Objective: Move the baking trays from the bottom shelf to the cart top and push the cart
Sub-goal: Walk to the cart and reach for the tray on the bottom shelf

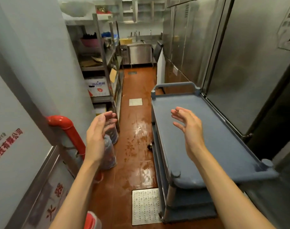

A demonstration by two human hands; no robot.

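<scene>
**Both hands raised and empty beside a bare blue cart**

At the left wall a red pipe [69,129] bends down beside a white door with red lettering. Just right of it the left hand [98,136] is held up over the wet orange-brown floor [136,139], palm turned inward, fingers spread and loosely curled, gripping nothing. Behind it on the floor stand clear bagged stacks of something dark [110,152]. Farther back on the left, metal shelving [99,66] carries boxes and bowls. The right hand [189,128] hovers over the cart [223,146], palm facing left, fingers open and slightly bent, empty. The cart is grey-blue plastic with a raised rim and a far handle; its top is bare, and lower shelves show at the near end. It stands close against steel fridge doors [248,63] on the right. No baking trays can be made out.
</scene>
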